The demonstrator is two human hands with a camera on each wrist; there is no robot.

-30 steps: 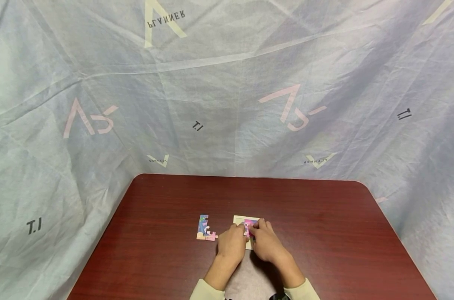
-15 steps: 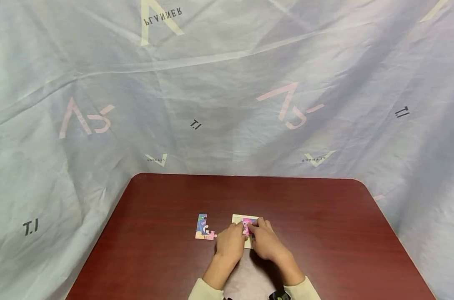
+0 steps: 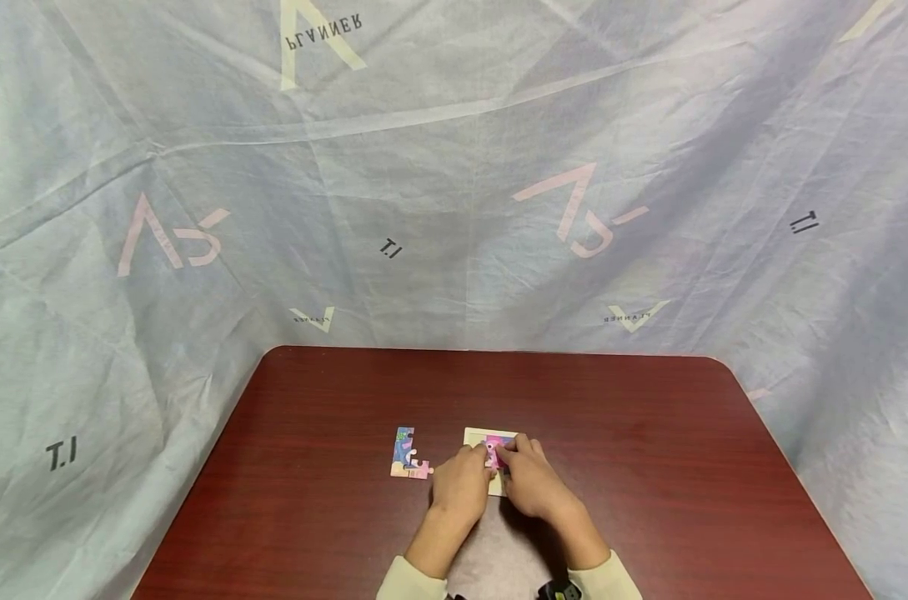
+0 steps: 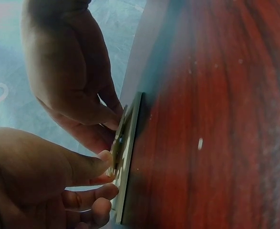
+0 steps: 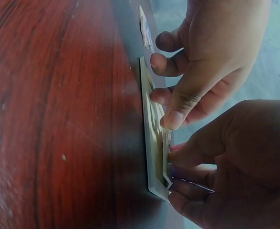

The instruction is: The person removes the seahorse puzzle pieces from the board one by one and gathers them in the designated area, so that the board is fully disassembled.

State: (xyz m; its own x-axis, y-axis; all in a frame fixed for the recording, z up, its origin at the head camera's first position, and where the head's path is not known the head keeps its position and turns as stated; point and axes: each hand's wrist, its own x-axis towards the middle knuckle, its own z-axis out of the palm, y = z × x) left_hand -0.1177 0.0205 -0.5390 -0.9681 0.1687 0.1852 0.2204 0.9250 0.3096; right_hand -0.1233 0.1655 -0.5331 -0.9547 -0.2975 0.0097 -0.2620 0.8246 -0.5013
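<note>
A pink and purple section of jigsaw puzzle [image 3: 492,447] is held between both hands, over a pale puzzle tray [image 3: 472,433]. My left hand [image 3: 459,483] pinches its left side between thumb and finger, as the left wrist view shows. On the other side my right hand [image 3: 533,480] grips the section with the thumb on top. Seen edge-on in the right wrist view, the section [image 5: 166,157] is tilted slightly above the tray [image 5: 148,119]. The fingers cover much of the section and the tray's lower part.
Left of the tray lies an L-shaped group of joined puzzle pieces [image 3: 403,458], blue and pink, flat on the dark red wooden table [image 3: 333,408]. A grey printed cloth [image 3: 438,192] hangs behind the table and along its sides.
The head view has shifted very slightly. Both hands keep their hold over the tray with almost no visible movement.
</note>
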